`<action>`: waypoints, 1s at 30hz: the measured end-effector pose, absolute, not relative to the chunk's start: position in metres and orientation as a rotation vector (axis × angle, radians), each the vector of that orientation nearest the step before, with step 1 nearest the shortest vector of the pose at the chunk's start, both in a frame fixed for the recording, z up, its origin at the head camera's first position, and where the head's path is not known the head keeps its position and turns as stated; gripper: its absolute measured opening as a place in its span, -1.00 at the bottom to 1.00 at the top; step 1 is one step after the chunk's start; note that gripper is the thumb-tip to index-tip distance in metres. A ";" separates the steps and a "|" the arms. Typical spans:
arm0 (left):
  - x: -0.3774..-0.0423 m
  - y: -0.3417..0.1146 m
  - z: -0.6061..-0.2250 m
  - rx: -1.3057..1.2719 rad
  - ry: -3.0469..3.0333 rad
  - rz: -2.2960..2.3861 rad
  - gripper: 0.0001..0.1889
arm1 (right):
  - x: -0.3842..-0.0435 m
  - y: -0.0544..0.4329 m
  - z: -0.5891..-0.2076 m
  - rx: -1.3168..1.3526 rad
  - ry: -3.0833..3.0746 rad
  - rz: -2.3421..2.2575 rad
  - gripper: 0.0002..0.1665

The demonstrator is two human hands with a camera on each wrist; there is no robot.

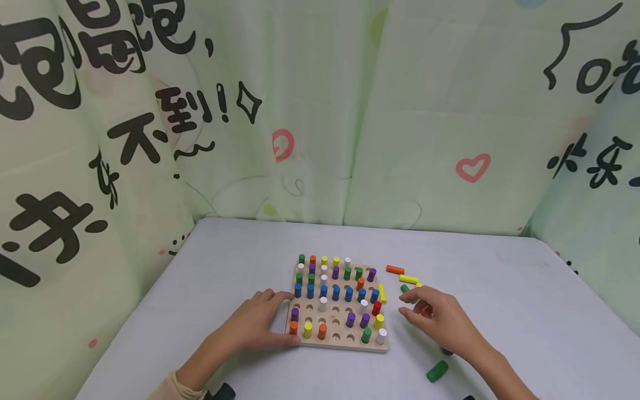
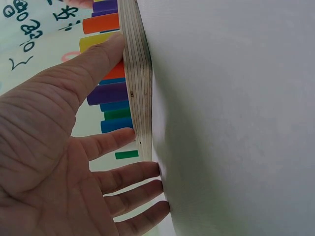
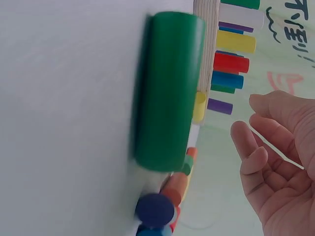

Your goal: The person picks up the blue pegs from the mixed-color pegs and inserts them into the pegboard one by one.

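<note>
A wooden pegboard (image 1: 345, 349) with rows of round holes carries upright pegs in blue, green, purple, white, yellow, orange and red; several holes at its front are bare. My left hand (image 1: 260, 322) rests against the board's left side, thumb at the near corner and index finger farther up. In the left wrist view, thumb and index touch the board's edge (image 2: 135, 64), the other fingers extended. To the right of the board, my right hand (image 1: 442, 314) hovers with fingers loosely bent, thumb and index apart, nothing between them. Near its fingertips lies a small green peg (image 1: 404, 288).
Beyond the right hand lie an orange peg (image 1: 395, 269) and a yellow peg (image 1: 408, 279). Another yellow peg (image 1: 382, 294) is beside the board. A thick green peg (image 1: 437, 371) lies near the right forearm. The right wrist view shows a dark blue peg (image 3: 155, 210) among others.
</note>
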State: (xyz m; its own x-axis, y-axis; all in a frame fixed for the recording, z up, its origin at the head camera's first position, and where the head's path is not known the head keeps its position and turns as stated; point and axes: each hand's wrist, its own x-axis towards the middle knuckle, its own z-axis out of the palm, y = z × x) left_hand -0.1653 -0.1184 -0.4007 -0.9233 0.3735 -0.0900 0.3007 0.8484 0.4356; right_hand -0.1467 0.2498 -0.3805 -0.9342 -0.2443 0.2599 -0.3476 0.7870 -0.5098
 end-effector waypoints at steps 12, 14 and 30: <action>-0.162 -0.119 -0.399 0.497 2.857 0.623 -0.06 | -0.139 0.269 -0.383 0.395 -2.816 0.797 -0.76; -0.162 -0.119 -0.400 0.503 2.856 0.627 -0.07 | -0.138 0.272 -0.384 0.392 -2.809 0.795 -0.77; -0.163 -0.118 -0.400 0.513 2.854 0.616 -0.06 | -0.128 0.299 -0.386 0.285 -2.878 0.742 -0.73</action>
State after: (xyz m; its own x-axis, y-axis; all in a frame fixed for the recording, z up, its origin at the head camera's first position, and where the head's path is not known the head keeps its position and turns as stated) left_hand -0.1633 -0.1180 -0.4000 -0.9249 0.3673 -0.0983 0.2941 0.8549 0.4273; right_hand -0.1275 0.2987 -0.3856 -0.9697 -0.1444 0.1970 -0.2217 0.8589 -0.4616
